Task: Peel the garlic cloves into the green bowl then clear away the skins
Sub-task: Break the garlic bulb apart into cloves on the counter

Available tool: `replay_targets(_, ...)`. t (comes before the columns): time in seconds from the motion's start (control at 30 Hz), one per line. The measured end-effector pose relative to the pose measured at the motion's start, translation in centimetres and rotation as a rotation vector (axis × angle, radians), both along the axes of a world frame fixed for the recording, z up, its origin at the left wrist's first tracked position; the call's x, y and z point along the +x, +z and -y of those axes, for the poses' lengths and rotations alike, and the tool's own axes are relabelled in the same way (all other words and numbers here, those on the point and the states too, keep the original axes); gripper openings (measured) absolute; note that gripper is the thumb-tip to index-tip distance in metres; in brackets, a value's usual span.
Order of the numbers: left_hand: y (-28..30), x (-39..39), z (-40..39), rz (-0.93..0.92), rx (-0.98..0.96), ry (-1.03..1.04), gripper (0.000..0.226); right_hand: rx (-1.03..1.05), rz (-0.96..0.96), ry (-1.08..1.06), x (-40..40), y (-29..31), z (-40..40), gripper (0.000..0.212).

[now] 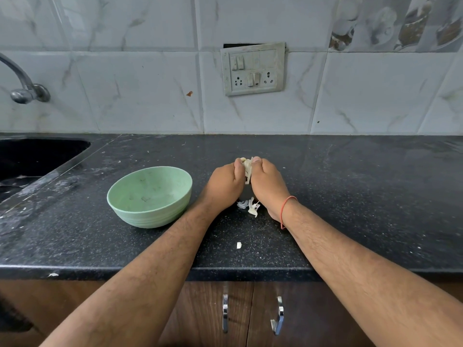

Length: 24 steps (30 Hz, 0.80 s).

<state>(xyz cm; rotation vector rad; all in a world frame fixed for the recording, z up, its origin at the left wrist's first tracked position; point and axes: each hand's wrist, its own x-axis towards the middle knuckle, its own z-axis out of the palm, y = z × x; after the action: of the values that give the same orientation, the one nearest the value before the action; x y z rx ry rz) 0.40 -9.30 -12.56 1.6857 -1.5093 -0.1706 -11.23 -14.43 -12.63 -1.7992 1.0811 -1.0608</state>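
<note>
My left hand (223, 184) and my right hand (269, 185) are pressed together above the black counter, both gripping one garlic clove (247, 169) whose papery skin sticks out between the thumbs. Left of my hands stands the green bowl (149, 196), upright; a few pale bits show on its floor, too faint to name. Under my wrists lies a small pile of white garlic skins (250, 206). One more pale piece (239, 245) lies alone nearer the counter's front edge.
A black sink (30, 159) is sunk into the counter at the far left, with a metal tap (23, 88) on the tiled wall above it. A switch and socket plate (253, 68) hangs on the wall behind. Cabinet doors with metal handles (278, 315) are below the counter edge.
</note>
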Motion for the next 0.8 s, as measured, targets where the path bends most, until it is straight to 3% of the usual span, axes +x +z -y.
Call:
replay_targets(0.2,-0.2,0.1,-0.3,-0.047,-0.024,-0.016,0.059,0.136,0.145,0.05,-0.3,-0.1,0.5,0.038)
replay_targets(0.37,-0.3,0.0,-1.4,-0.097,-0.03,-0.038,0.055,0.166,0.137,0.059,-1.1,0.1,-0.1,0.043)
replay_targets(0.53,-0.5,-0.3,-3.1,-0.032,0.0,-0.101,0.051,0.22,0.141,0.063,-2.6,0.1,-0.3,0.045)
replay_targets(0.8,-0.5,-0.6,-4.5,-0.071,0.019,-0.102,0.051,0.275,0.27,-0.009,-4.5,0.0,-0.3,0.04)
